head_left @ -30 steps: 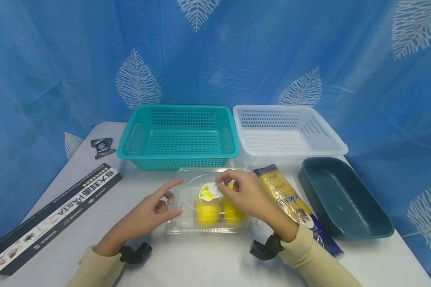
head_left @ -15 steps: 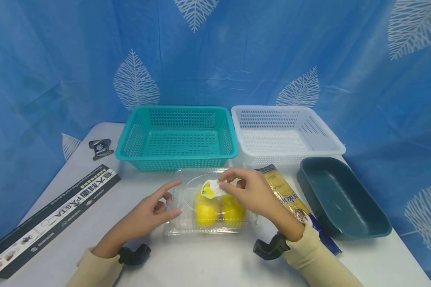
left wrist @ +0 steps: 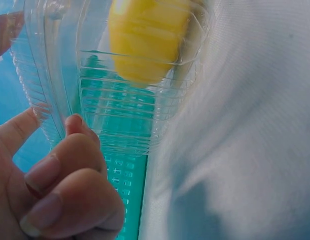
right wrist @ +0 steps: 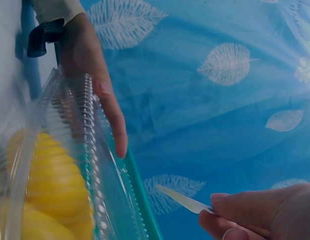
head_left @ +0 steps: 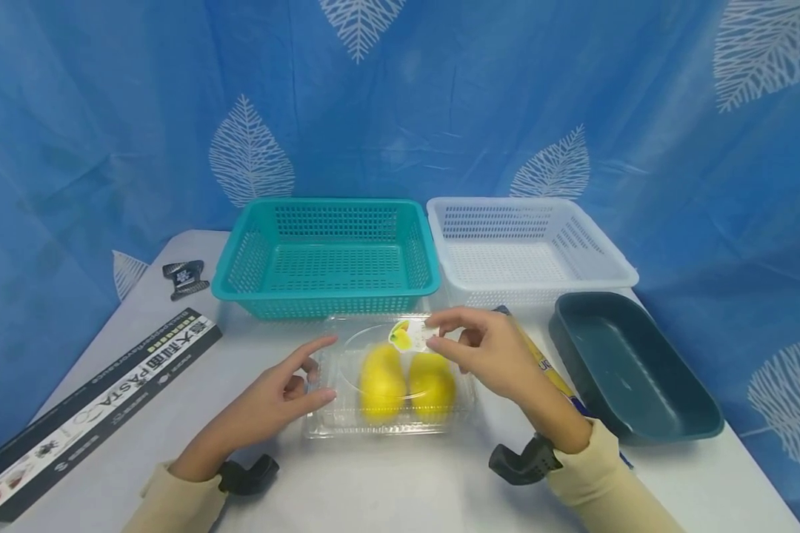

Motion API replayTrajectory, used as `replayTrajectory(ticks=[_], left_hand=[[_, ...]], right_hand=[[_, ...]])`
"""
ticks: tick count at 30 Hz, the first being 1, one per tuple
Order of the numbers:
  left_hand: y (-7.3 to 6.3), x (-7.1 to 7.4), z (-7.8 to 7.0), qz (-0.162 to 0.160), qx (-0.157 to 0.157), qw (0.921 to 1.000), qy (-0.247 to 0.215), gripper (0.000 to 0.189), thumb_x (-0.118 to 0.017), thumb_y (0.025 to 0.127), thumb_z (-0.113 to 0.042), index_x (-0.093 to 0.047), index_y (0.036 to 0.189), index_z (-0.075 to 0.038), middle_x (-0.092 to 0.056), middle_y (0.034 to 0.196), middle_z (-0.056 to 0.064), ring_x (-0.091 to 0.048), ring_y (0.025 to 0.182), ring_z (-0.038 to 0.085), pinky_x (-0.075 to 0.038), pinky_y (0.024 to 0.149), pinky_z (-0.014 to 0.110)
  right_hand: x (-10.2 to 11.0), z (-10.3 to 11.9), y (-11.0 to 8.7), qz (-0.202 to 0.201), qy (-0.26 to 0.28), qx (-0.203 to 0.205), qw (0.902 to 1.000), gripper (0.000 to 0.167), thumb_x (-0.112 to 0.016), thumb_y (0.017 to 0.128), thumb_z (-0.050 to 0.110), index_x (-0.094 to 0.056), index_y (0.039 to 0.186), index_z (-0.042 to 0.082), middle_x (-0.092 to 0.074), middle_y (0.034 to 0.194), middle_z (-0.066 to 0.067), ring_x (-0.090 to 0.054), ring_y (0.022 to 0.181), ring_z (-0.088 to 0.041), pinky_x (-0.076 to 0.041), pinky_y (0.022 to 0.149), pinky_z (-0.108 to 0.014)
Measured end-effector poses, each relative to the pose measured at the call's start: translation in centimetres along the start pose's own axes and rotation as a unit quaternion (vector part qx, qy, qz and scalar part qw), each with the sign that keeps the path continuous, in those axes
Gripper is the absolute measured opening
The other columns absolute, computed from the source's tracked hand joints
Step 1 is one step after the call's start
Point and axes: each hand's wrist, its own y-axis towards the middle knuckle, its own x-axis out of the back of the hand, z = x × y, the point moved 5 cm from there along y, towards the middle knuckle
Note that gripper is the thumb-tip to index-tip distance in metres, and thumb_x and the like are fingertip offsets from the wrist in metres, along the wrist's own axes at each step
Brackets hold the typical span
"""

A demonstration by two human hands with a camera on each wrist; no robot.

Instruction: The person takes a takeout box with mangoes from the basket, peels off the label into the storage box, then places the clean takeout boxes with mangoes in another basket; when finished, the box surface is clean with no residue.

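Note:
My right hand pinches a small white label with a lemon picture between thumb and index finger, above the right back part of a clear plastic clamshell box. In the right wrist view the label appears thin, nearly edge-on, apart from the lid. Two yellow lemons lie inside the lidded box. My left hand holds the box's left side, index finger and thumb reaching over the lid edge. The left wrist view has its other fingers curled close by the ridged rim.
Behind the box stand a teal basket and a white basket. A dark green tray sits at the right, beside a yellow pasta packet partly hidden by my right arm. At left lie a long pasta box and a small black packet.
My right hand has moved right and slightly back, carrying the label off the view of the lemons and covering more of the pasta packet. The left hand keeps its place on the box.

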Motion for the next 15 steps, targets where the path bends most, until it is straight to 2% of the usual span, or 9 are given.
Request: replayTrajectory(ticks=[5, 10, 15], left_hand=[[0.0, 0.0, 0.1, -0.002, -0.001, 1.0000, -0.002, 0.073, -0.074, 0.096, -0.030, -0.036, 0.158, -0.029, -0.055, 0.114, 0.013, -0.037, 0.055, 0.008, -0.037, 0.049, 0.025], [0.0, 0.0, 0.0, 0.000, -0.003, 1.0000, -0.006, 0.072, -0.074, 0.096, -0.027, -0.036, 0.158, -0.027, -0.054, 0.113, 0.013, -0.038, 0.055, 0.009, -0.037, 0.049, 0.025], [0.1, -0.1, -0.1, 0.000, -0.003, 1.0000, -0.008, 0.073, -0.074, 0.096, -0.026, -0.036, 0.158, -0.026, -0.054, 0.112, 0.013, -0.037, 0.054, 0.009, -0.037, 0.049, 0.025]], right_hand=[[1.9, -1.0, -0.9, -0.021, 0.008, -0.029, 0.9993, 0.026, -0.080, 0.091, 0.031, -0.075, 0.116, 0.028, -0.071, 0.099, 0.004, -0.055, 0.059, -0.024, -0.048, 0.050, -0.031], [4.5, -3.0, -2.2, -0.045, 0.015, -0.048, 0.9977, 0.028, -0.080, 0.091, 0.031, -0.075, 0.116, 0.022, -0.071, 0.102, -0.003, -0.055, 0.058, -0.024, -0.046, 0.048, -0.030], [7.4, -5.5, -4.3, -0.086, 0.018, -0.068, 0.9938, 0.033, -0.079, 0.092, 0.030, -0.073, 0.121, 0.015, -0.069, 0.102, -0.007, -0.056, 0.059, -0.017, -0.048, 0.049, -0.029]])
